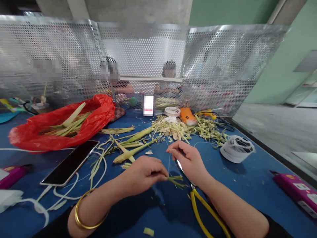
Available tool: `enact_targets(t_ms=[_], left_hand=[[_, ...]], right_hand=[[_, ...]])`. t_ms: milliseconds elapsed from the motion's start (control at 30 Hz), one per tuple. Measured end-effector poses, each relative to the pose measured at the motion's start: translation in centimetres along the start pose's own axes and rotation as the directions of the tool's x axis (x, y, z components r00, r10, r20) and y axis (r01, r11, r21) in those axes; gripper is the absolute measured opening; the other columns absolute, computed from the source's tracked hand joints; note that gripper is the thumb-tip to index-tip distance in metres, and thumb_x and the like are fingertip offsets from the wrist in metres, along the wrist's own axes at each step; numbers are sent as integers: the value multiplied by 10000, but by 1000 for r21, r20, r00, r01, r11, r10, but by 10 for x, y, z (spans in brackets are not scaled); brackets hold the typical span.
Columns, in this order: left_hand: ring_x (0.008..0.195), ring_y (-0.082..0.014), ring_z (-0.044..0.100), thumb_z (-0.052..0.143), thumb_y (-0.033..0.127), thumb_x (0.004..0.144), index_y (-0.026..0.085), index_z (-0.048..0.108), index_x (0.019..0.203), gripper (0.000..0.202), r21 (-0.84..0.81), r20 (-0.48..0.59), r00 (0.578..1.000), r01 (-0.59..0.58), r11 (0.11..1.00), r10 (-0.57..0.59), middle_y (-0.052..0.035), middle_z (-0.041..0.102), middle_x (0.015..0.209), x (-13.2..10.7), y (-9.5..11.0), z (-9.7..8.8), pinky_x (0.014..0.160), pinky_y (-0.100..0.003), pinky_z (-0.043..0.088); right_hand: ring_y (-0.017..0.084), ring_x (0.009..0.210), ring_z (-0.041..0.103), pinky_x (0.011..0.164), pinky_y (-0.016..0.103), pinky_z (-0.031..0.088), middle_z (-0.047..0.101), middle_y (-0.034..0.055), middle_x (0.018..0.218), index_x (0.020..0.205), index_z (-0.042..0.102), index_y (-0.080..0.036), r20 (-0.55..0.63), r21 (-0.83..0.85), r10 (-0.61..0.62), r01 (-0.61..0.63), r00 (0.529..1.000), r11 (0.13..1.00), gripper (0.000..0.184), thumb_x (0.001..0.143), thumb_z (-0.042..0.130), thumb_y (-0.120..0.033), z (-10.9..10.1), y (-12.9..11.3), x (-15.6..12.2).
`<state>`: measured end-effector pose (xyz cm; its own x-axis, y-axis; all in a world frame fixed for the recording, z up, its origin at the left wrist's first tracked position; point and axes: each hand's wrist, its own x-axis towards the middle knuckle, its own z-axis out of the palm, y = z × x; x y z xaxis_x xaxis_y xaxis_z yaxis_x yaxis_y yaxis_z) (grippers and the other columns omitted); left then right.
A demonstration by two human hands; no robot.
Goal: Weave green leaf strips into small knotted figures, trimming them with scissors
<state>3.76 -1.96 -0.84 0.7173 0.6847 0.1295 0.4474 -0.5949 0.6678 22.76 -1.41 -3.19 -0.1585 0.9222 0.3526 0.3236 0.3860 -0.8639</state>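
Note:
My left hand (148, 173), with a gold bangle at the wrist, pinches a small bunch of thin green plant strips (177, 180) whose ends stick out to the right. A fine white thread (169, 163) runs up from there to my right hand (188, 160), whose thumb and forefinger are pinched on it. Under my right hand and forearm lies a pair of scissors with yellow handles (195, 205), its metal blades partly hidden. Just beyond my hands are pale green stalks (133, 152) and a heap of shredded plant pieces (173, 129).
A red plastic bag (99, 117) of dry leaves stands left, beside a phone (70, 163) and white cables. To the right are a white thread spool (234, 152) and a purple box (296, 190). A tape roll (171, 111) and perforated metal screen (148, 43) stand behind; people sit beyond it.

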Motion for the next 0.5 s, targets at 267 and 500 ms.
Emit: enact_targets(t_ms=[267,500], left_hand=[[655,-135,610,561,184,846,190,675,792,126,45,-517,850,145,988,-101,5,685,713,1,-8,-6,655,-239,441],[733,-157,641,571,156,834,193,681,760,137,119,-490,860,226,967,-141,0,713,767,4,-17,-1,680,-260,445]], right_hand=[[127,613,512,579,228,375,549,-17,654,701,523,-195,223,-247,10,47,975,968,189,788,454,-42,10,11,-7],[149,892,573,782,261,449,588,63,1013,837,535,-214,316,-32,-355,384,880,923,167,925,428,-121,15,-8,-18]])
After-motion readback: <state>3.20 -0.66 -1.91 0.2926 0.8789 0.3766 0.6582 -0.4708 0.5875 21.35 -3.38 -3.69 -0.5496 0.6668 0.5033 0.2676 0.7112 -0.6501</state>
